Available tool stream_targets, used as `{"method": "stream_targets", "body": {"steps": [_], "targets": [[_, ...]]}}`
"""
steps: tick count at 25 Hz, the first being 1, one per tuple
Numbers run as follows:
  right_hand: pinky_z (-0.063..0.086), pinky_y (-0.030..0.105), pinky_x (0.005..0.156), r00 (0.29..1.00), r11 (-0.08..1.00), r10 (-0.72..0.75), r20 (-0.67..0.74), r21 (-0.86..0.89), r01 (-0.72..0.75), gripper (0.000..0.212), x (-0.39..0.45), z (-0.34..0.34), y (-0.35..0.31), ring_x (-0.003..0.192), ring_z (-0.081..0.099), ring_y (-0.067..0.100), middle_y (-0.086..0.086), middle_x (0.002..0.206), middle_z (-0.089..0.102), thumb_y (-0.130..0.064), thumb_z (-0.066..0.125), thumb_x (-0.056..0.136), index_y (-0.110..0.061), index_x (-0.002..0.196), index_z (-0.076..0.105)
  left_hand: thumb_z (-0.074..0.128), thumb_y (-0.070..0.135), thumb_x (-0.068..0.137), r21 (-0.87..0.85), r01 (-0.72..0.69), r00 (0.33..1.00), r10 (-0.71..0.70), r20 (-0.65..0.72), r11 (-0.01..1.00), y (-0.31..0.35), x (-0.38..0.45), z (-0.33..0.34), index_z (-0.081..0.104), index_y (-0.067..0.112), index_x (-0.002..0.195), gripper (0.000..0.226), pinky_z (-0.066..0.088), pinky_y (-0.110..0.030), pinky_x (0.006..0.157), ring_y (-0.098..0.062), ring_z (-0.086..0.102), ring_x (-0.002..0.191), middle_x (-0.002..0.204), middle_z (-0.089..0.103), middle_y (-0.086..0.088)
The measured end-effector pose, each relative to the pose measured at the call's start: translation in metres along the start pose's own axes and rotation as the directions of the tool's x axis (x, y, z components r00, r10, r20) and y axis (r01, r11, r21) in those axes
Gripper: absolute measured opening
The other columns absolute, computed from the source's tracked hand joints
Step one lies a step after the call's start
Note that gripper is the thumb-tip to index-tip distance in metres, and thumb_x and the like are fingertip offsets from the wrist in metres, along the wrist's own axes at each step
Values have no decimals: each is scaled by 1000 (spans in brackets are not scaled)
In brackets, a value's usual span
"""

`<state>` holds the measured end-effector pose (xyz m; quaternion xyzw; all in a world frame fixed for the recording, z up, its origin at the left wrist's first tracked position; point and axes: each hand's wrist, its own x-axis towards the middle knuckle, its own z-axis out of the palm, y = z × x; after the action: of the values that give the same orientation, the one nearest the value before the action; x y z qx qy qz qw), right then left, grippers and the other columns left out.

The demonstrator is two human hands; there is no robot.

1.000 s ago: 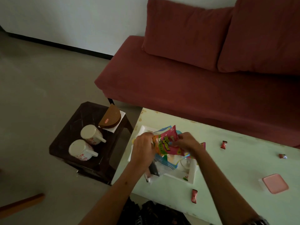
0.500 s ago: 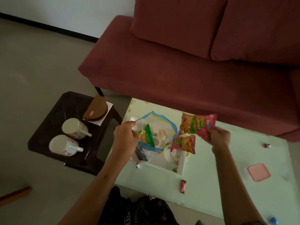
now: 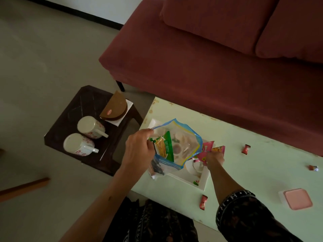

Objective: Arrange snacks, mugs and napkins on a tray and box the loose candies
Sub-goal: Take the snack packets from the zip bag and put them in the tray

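Note:
My left hand [image 3: 138, 151] grips the rim of a clear zip bag [image 3: 181, 145] with blue edges, holding it over the white tray [image 3: 204, 180]. A green snack packet [image 3: 165, 147] sits inside the bag. My right hand [image 3: 214, 157] is closed on pink snack packets [image 3: 208, 151], low at the tray beside a white mug [image 3: 193, 167]. Two flowered mugs [image 3: 90, 127] [image 3: 76, 144] lie on the dark stool [image 3: 70, 123], with a brown napkin holder [image 3: 114, 108] behind them. Loose candies [image 3: 203, 201] [image 3: 245, 148] [image 3: 312, 167] lie on the pale green table [image 3: 253, 172]. A pink-lidded box [image 3: 297, 199] sits at the right.
A maroon sofa [image 3: 209, 67] runs along the table's far side. The stool stands on the floor left of the table. A wooden stick [image 3: 22, 188] lies on the floor at the lower left. My patterned clothing fills the bottom edge.
My right hand, which held the pink packets up in the air, has come down to the tray with them. My left hand still holds the zip bag.

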<state>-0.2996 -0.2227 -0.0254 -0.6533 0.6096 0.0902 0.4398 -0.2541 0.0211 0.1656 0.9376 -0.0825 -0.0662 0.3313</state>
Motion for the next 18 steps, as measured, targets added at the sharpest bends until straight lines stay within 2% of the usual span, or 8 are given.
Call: {"method": "stream_targets", "body": {"steps": [3, 5, 7, 9, 11, 12, 15, 18], "targets": [[53, 40, 84, 998, 995, -25, -59, -102, 19, 33, -8, 0, -6, 101, 62, 39, 23, 102, 65, -22, 66, 82, 4, 101, 59, 54, -6, 82, -10, -9, 1000, 9, 20, 1000, 1, -4, 3, 60, 1, 115, 35, 51, -36, 92, -25, 66, 101, 112, 69, -15], [47, 37, 88, 975, 996, -85, -203, 13, 90, 36, -28, -8, -20, 109, 58, 38, 22, 114, 63, -24, 57, 90, 3, 114, 56, 54, -6, 82, -17, -17, 999, 17, 39, 1000, 0, -7, 5, 60, 1, 116, 35, 51, -36, 93, -24, 65, 102, 113, 68, -14], [48, 37, 88, 919, 920, -209, -335, 251, 301, 28, -60, -27, -34, 106, 60, 31, 14, 113, 64, -22, 58, 88, -8, 112, 57, 53, -6, 82, -19, -32, 998, 33, 58, 999, -1, -8, 6, 60, 2, 116, 36, 50, -36, 95, -25, 64, 103, 115, 68, -14], [50, 26, 70, 782, 746, -440, -441, 305, 592, 6, -102, -46, -38, 83, 66, 16, -2, 89, 68, -28, 58, 85, -26, 90, 59, 52, -6, 82, -24, -45, 997, 46, 65, 999, 0, -10, 5, 60, 3, 116, 37, 49, -35, 94, -25, 64, 103, 115, 68, -13], [45, 21, 58, 688, 703, -669, -281, 63, 709, 10, -131, -49, -38, 62, 63, 6, -9, 66, 66, -33, 58, 80, -27, 73, 61, 52, -6, 81, -32, -73, 995, 75, 71, 997, 1, -14, 3, 61, 4, 116, 38, 48, -35, 94, -25, 64, 104, 115, 68, -12], [43, 22, 56, 718, 719, -693, -59, -118, 685, 16, -136, -44, -39, 58, 62, 9, -5, 62, 66, -34, 60, 79, -21, 69, 64, 51, -7, 80, -38, -93, 992, 96, 77, 995, 2, -17, 3, 61, 4, 116, 39, 49, -35, 96, -25, 64, 104, 115, 68, -12], [48, 28, 56, 857, 777, -276, 436, -423, 466, 35, -126, -11, -44, 60, 59, 20, 7, 69, 61, -38, 70, 78, -5, 77, 58, 50, -4, 81, -57, -150, 981, 156, 113, 987, 6, -25, 4, 61, 5, 117, 39, 48, -38, 98, -23, 62, 107, 118, 66, -11], [50, 33, 58, 869, 865, -118, 480, -381, 328, 39, -113, 17, -43, 66, 58, 22, 8, 75, 55, -35, 75, 76, -1, 83, 57, 52, 4, 87, -76, -206, 963, 216, 160, 976, 11, -40, 5, 60, 5, 118, 32, 49, -34, 98, -20, 62, 108, 119, 66, -11]]}}
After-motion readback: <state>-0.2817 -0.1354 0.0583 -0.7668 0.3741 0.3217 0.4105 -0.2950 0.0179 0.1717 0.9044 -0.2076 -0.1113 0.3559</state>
